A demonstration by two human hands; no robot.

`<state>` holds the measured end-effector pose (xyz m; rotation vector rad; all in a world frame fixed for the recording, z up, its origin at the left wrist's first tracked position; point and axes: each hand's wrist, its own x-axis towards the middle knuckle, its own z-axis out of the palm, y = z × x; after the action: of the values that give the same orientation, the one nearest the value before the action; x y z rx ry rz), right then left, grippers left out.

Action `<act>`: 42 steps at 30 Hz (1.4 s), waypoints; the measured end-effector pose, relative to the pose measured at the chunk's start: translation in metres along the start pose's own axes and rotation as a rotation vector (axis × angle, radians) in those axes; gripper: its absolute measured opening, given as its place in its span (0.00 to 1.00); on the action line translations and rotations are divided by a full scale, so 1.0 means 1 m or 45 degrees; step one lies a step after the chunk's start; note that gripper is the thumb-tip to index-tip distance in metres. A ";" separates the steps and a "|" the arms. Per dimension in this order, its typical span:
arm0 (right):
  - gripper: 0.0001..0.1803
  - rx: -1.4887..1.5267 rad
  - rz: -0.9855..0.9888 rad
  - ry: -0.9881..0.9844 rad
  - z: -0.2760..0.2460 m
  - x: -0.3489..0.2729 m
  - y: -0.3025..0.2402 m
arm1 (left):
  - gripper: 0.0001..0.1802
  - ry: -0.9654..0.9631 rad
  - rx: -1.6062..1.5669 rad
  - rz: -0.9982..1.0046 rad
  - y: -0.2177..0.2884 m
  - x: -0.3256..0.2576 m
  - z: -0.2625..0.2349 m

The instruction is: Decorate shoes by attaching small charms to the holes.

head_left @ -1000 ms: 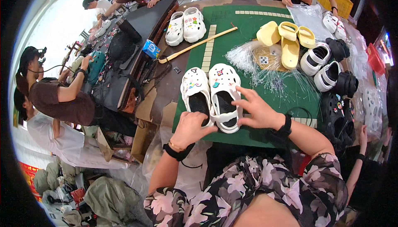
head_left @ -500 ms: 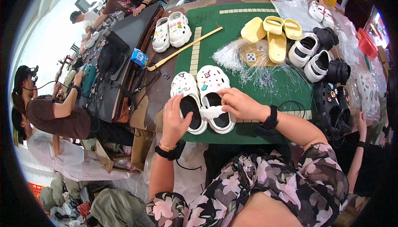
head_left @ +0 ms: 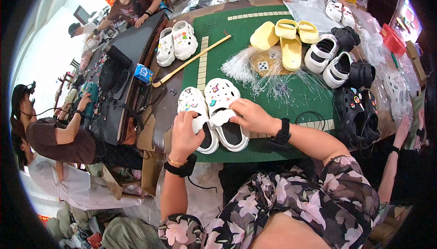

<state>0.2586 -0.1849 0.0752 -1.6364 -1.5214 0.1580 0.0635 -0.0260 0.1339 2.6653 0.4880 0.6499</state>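
A pair of white clogs decorated with colourful charms lies side by side at the near edge of the green mat, toes pointing away from me. My left hand (head_left: 185, 133) is closed at the side of the left white clog (head_left: 192, 98), fingers over its edge by the heel strap. On the right white clog (head_left: 222, 94), the heel strap (head_left: 221, 116) is folded forward over the opening. My right hand (head_left: 254, 118) pinches that strap's right end. Dark insoles show inside both clogs.
Beyond lie another white clog pair (head_left: 185, 40), a wooden stick (head_left: 193, 60), yellow slides (head_left: 291, 51) and a heap of clear plastic fasteners (head_left: 268, 71). Black clogs (head_left: 353, 121) and white-and-black shoes (head_left: 337, 70) stand at the right. Co-workers sit around the tables.
The right clog's strap has swung forward toward the toe, with my right hand on it. My left hand has moved forward and its fingers have curled onto the left clog. The view has shifted slightly.
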 end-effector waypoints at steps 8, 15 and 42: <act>0.16 -0.121 0.146 -0.029 -0.049 -0.016 0.022 | 0.30 -0.160 0.051 0.200 0.003 0.004 0.011; 0.15 -0.661 0.162 -0.039 -0.104 -0.046 0.080 | 0.17 -0.070 0.110 0.137 0.003 0.006 0.021; 0.06 -0.841 -0.090 -0.253 -0.097 -0.048 0.102 | 0.19 -0.110 -0.097 0.183 0.029 -0.002 0.028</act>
<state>0.3824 -0.2612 0.0465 -2.1157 -1.9088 -0.2576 0.0826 -0.0589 0.1222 2.6606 0.2451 0.5782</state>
